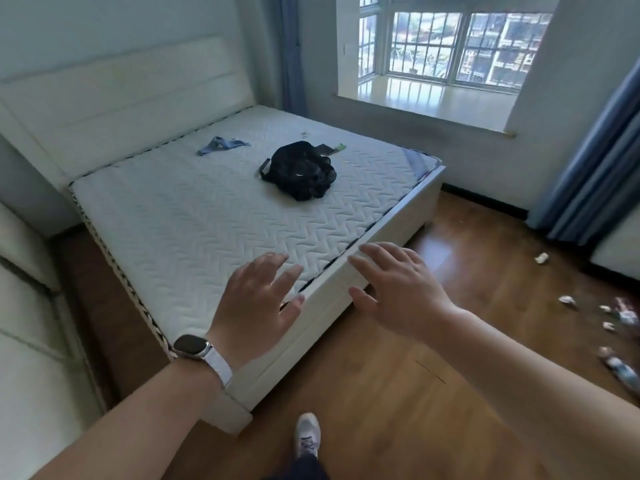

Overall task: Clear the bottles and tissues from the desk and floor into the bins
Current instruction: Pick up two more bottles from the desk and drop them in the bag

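Note:
Both my hands are held out in front of me, palms down, fingers spread and holding nothing. My left hand (258, 306), with a watch on its wrist, hovers over the foot corner of the bed. My right hand (398, 292) is beside it over the bed's edge. Far to the right on the wooden floor lie two plastic bottles, one bottle (627, 313) further off and another bottle (620, 370) nearer. Crumpled tissues lie around them: one tissue (541, 258) near the curtain, a second tissue (567, 300) and a third tissue (608, 325) by the bottles.
A white bed (214, 220) with a bare quilted mattress fills the middle; a black backpack (299, 171) and a blue cloth (221, 145) lie on it. White furniture (31, 341) stands at the left. A window and blue curtain (595, 161) are at the back right. My shoe (307, 433) stands on the floor.

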### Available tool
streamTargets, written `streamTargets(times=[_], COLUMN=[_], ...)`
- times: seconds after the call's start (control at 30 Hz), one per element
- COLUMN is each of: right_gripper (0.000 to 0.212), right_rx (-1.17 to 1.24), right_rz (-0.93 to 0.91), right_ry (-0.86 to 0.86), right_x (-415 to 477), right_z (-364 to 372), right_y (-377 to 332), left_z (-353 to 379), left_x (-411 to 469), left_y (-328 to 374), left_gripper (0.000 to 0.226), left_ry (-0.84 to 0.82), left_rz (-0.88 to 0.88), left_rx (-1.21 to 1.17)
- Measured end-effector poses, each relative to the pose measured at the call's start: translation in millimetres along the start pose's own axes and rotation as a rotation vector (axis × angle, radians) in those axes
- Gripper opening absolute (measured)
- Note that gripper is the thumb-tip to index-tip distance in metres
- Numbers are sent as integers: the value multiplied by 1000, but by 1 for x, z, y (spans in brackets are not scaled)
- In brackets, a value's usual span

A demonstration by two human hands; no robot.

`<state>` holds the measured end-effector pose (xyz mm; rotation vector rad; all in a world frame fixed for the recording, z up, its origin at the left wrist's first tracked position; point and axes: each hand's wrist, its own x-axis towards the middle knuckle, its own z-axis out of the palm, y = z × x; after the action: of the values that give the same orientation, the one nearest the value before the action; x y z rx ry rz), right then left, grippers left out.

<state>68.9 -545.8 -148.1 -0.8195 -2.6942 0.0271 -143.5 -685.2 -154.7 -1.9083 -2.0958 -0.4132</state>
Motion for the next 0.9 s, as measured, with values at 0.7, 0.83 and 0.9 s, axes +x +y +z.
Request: streamTargets(times=[0.7,0.83,0.9], right_gripper=[57,56,56], right_rx=[-208,-222,-257], right_rz=[701,803,846], right_ry=[74,112,125], right_x=[95,87,81], right_z=[3,-2,-6], right_y=[229,253,268], left_z=[169,186,194], left_x=[364,405,423], left_y=[38,69,87], left_gripper=[45,49,50], left_ry=[-68,-125,-119], left_rz=[517,614,675], left_rx=[-313,-335,-348])
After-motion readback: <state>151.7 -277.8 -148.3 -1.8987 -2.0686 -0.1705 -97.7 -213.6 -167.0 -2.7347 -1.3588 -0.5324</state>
